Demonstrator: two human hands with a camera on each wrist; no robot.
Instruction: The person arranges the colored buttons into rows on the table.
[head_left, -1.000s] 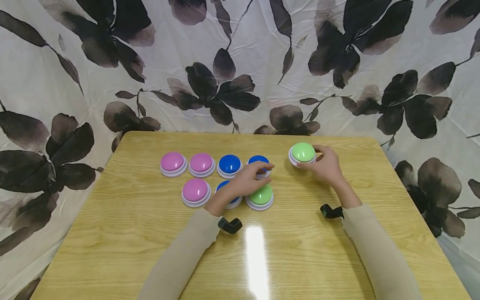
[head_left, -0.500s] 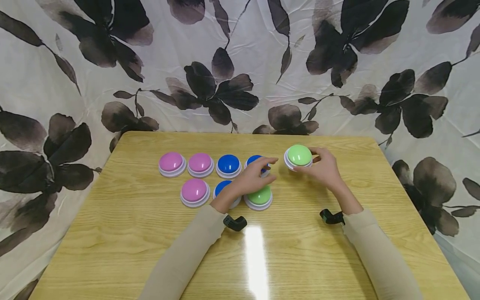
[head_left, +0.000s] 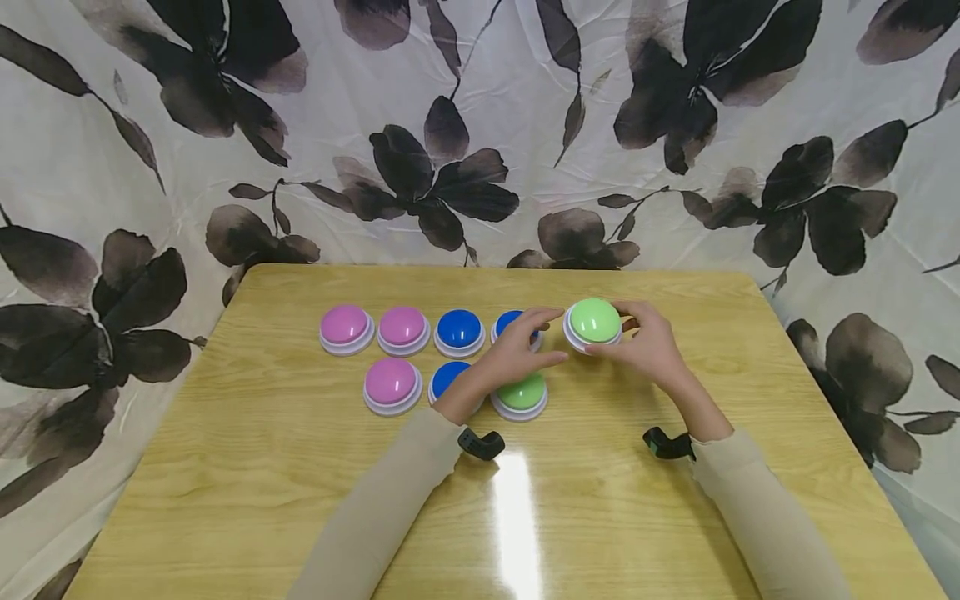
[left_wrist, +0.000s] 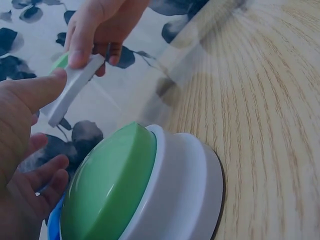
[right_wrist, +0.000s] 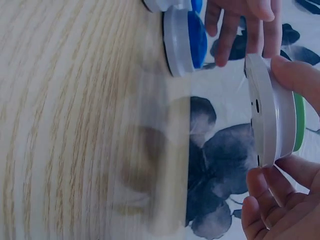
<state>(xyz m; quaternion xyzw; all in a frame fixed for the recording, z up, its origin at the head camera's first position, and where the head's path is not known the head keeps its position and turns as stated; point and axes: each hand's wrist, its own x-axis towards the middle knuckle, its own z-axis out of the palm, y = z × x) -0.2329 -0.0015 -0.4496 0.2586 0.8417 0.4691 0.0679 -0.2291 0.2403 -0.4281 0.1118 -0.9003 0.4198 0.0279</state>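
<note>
Raised above the table, a green push button [head_left: 595, 321] with a white base is gripped by my right hand [head_left: 651, 343], its thumb and fingers on opposite sides of the rim. The right wrist view shows the base [right_wrist: 267, 110] edge-on, clear of the wood. My left hand [head_left: 517, 348] reaches in from the left, fingers and thumb spread at the button's near side; whether they touch it I cannot tell. Beneath the left hand, a second green button [head_left: 522, 392] sits on the table, with a blue button [head_left: 507, 320] partly hidden behind.
More buttons stand in two rows to the left: pink ones [head_left: 345, 325] and blue ones [head_left: 459, 330], one blue partly covered by the left forearm. The wooden table [head_left: 247, 500] ends at the back against a floral curtain [head_left: 555, 125].
My right hand has brought the green button leftward and slightly toward me. The left hand has moved right, its fingers opening out toward that button.
</note>
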